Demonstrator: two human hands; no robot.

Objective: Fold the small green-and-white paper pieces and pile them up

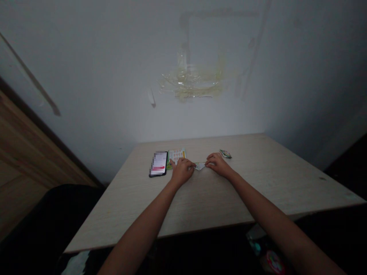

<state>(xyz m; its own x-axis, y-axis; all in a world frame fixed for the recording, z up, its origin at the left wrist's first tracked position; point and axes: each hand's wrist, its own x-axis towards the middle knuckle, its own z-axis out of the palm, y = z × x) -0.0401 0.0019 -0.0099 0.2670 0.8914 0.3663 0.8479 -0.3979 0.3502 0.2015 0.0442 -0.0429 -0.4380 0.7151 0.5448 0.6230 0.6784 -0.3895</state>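
Holding a small folded paper (pixel 200 166) between the two hands, at the level of the pale table (pixel 258 191); cannot tell whether pressed flat against the wood or slightly raised. Pinching the left end of the paper with the left hand (pixel 182 170), fingers narrowed and pointing right. Pinching the right end with the right hand (pixel 218 164), fingertips drawn together and pointing left. Leaving the whitish middle of the paper in view across the gap, with a point towards the near side; too small to make out the print or the exact folds. Just to the far left of the left hand, and partly hidden by it, a printed sheet (pixel 177 153) with green and yellow along the edges. Farther left, right beside the sheet, a phone (pixel 158 164) with a lit, partly blurred-out screen; cannot tell whether touching the sheet. Just to the far right of the right hand, near but apart from the held paper, a small patterned piece (pixel 226 154) with pointed ends. On the far side, behind the table, a grey-white wall (pixel 114 76) bearing crinkled, yellowish tape (pixel 195 86). To the left of the table, wooden boards (pixel 20 141).
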